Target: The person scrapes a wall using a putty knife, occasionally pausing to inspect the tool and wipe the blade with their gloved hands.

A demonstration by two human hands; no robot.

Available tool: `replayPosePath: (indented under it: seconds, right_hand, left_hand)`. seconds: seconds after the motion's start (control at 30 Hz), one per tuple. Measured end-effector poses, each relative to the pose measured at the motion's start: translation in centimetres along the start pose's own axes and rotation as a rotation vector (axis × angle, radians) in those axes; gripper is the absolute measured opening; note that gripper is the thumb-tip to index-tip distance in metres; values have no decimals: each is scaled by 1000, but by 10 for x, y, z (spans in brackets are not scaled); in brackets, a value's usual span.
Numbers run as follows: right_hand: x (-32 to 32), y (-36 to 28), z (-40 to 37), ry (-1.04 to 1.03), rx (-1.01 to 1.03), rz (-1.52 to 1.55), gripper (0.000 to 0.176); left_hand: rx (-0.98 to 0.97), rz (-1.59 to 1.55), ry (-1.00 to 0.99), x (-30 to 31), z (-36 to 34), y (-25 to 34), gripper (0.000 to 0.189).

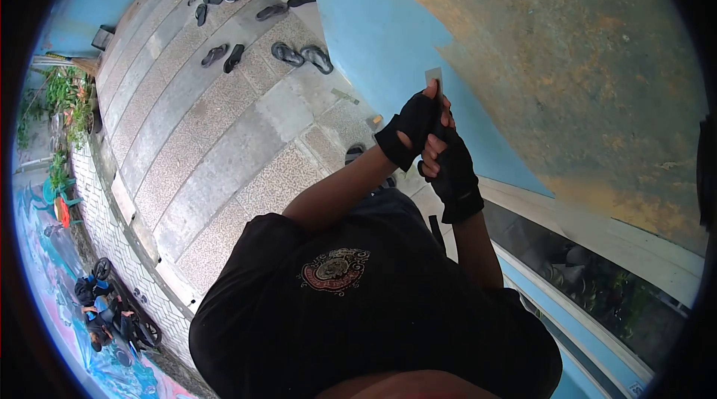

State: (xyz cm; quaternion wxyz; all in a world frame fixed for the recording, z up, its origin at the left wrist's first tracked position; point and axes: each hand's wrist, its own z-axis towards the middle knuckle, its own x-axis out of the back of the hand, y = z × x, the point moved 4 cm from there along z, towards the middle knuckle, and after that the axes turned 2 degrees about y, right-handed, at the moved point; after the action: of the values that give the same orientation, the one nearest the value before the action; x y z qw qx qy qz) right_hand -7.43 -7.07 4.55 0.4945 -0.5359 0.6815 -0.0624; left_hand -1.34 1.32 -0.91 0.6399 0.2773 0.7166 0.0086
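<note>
Where the blue paint of the wall (381, 33) runs up to a wide, brownish bare patch (582, 63), a small grey scraper blade (434, 76) stands upright, just beside the patch's edge. Whether the blade's edge actually touches the paint cannot be told. Only the flat blade shows; the rest of the tool is hidden inside the two hands clasped below it.

The left hand (411, 130) is uppermost, its fingers curled tightly around the tool with the bare fingertips showing just under the blade. The right hand (452, 175) sits directly below and against it, fingers likewise closed in a fist-like grip. Both wear black fingerless gloves, and both forearms rise from a black shirt (358, 309) with a round printed emblem on the chest.

Below the hands, a white ledge (612, 238) runs along the foot of the wall. To the left lies a paved floor (216, 145) of grey slabs and patterned tiles, with several pairs of dark sandals (302, 54) scattered across its far end, well apart from the hands. Green plants (67, 100) line the far left edge, and a motorbike (112, 317) is parked on lower ground beyond the paving.
</note>
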Motion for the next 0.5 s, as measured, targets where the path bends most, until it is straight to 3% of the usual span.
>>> replayPosePath:
  seconds: [0.2, 0.4, 0.5]
  right_hand:
    - [-7, -13, 15, 103, 93, -72, 11]
    - [-3, -25, 23, 330, 159, -424, 9]
    - [7, -34, 30, 405, 251, -606, 12]
  left_hand:
    - [78, -4, -27, -9, 24, 15, 52]
    - [95, -79, -176, -15, 46, 14, 57]
    - [167, -259, -200, -15, 59, 6, 60]
